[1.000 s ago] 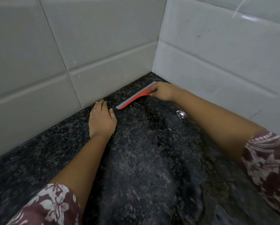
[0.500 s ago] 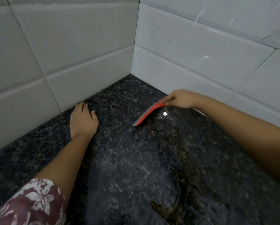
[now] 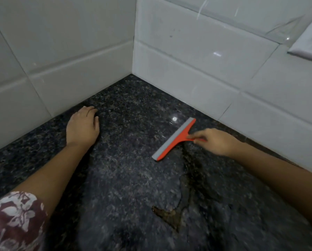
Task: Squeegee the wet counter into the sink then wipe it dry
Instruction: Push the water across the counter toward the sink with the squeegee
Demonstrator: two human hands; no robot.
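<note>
An orange squeegee [image 3: 177, 139] with a grey rubber blade lies against the dark speckled granite counter [image 3: 126, 174], its blade running diagonally. My right hand [image 3: 214, 141] grips its short handle from the right. My left hand [image 3: 83, 126] rests flat on the counter near the left wall, fingers together, holding nothing. A wet streak and a small puddle [image 3: 169, 213] trail on the counter below the blade. No sink is in view.
White tiled walls [image 3: 187, 57] meet in a corner behind the counter. A white outlet plate [image 3: 309, 47] is mounted on the right wall at the upper right. My floral sleeve [image 3: 12, 221] shows at the lower left.
My right hand has dragged the squeegee from the wall corner toward the right and nearer to me, leaving a wet trail. My left hand has stayed planted on the counter.
</note>
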